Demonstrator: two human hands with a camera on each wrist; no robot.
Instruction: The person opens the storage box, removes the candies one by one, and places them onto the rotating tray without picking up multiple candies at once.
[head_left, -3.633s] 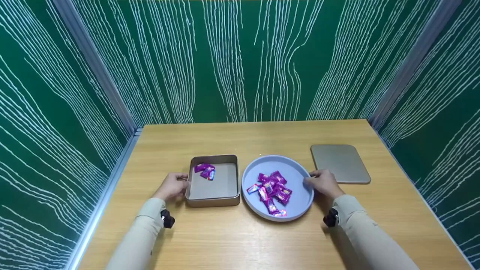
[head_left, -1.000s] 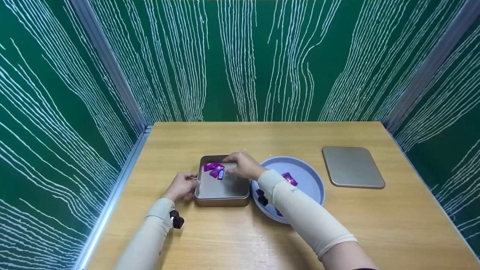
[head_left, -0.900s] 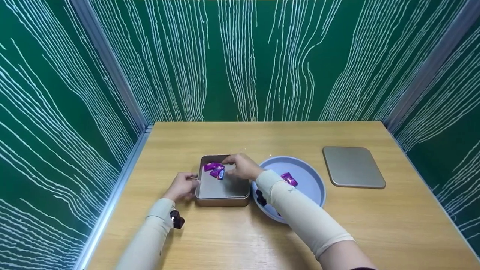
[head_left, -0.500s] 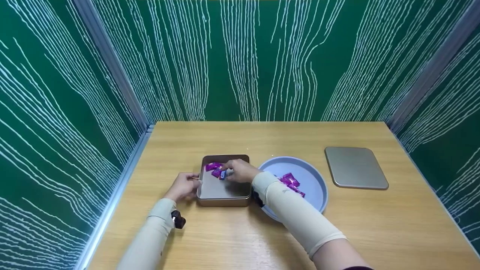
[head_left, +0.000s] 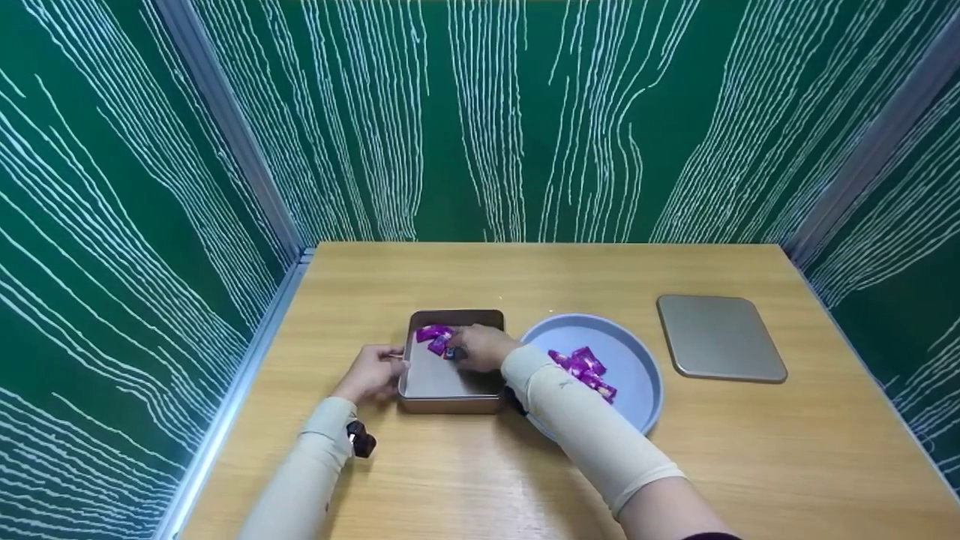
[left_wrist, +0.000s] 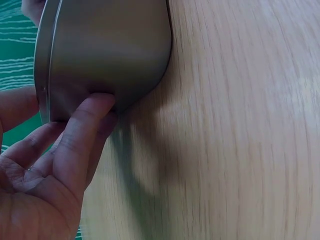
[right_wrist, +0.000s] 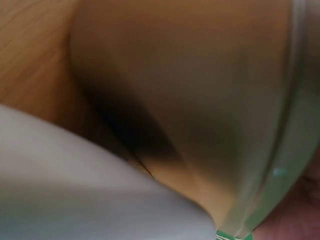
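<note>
A square metal tin [head_left: 450,406] stands left of the middle of the table. My left hand [head_left: 371,371] grips its left wall, with fingertips against the outer side in the left wrist view and the thumb at the rim. My right hand [head_left: 484,349] reaches into the tin, its curled fingertips pinching a small wrapped candy [head_left: 451,352] with a blue end, partly hidden by the fingers. Purple-wrapped candies [head_left: 433,333] lie beside it in the back left of the tin. The right wrist view is blurred and shows the tin's wall [right_wrist: 200,75] but not the fingertips.
To the tin's right, a round pale blue plate [head_left: 641,367] with a raised rim holds several purple candies [head_left: 589,361]; my right forearm covers part of it. A flat metal lid [head_left: 720,337] lies at the far right. Green patterned panels [head_left: 480,150] border the wooden table [head_left: 435,480].
My right hand has gone from the plate's right rim across into the tin, then lower toward the candies there, its fingers drawing together. My left hand stays on the tin. The view has shifted slightly.
</note>
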